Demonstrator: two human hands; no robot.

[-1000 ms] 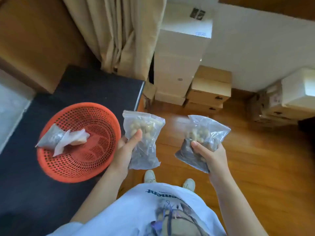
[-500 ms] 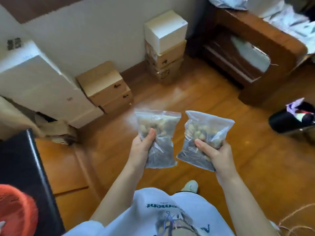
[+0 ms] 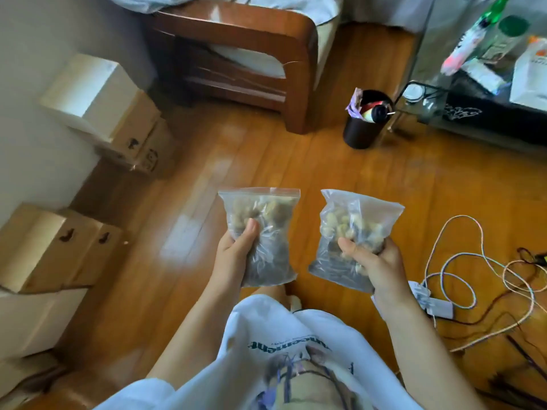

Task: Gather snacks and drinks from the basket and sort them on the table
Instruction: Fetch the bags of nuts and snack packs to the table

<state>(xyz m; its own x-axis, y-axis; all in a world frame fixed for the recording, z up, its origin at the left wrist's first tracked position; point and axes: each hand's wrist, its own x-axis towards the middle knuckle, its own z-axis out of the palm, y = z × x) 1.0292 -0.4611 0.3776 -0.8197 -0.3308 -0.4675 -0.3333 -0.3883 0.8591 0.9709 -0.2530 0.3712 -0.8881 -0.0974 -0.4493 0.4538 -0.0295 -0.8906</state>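
at the far left, cardboard boxes (image 3: pixel 44 247) sit stacked on the wooden floor (image 3: pixel 266 161) against the pale wall, with a second stack of boxes (image 3: pixel 100 108) further back, the top one white. behind those stands a dark wooden armchair (image 3: pixel 236 54) with a light cushion. toward the middle, the left hand (image 3: pixel 233 255) grips a clear zip bag of snacks (image 3: pixel 260 232) around its lower half, thumb pressed across the front and fingers wrapped behind; the bag stands upright in the air above the floor, pale round pieces packed in its upper part and darker contents below. just beside it, not touching, the right hand (image 3: pixel 376 267) grips a second zip bag (image 3: pixel 352 232) the same way, thumb over the front, this bag tilted slightly with its top leaning right. both bags are held in front of the person's white printed shirt (image 3: pixel 281 350). beyond the hands, a small black bin (image 3: pixel 361 131) holding wrappers stands on the floor near the armchair's corner. to the right, a glass-topped table (image 3: pixel 461 119) carries a green-capped bottle (image 3: pixel 503 37) and some blurred packets, which i cannot identify. at the lower right, looped cables (image 3: pixel 455 261) and a white power strip (image 3: pixel 435 303) lie on the floor.
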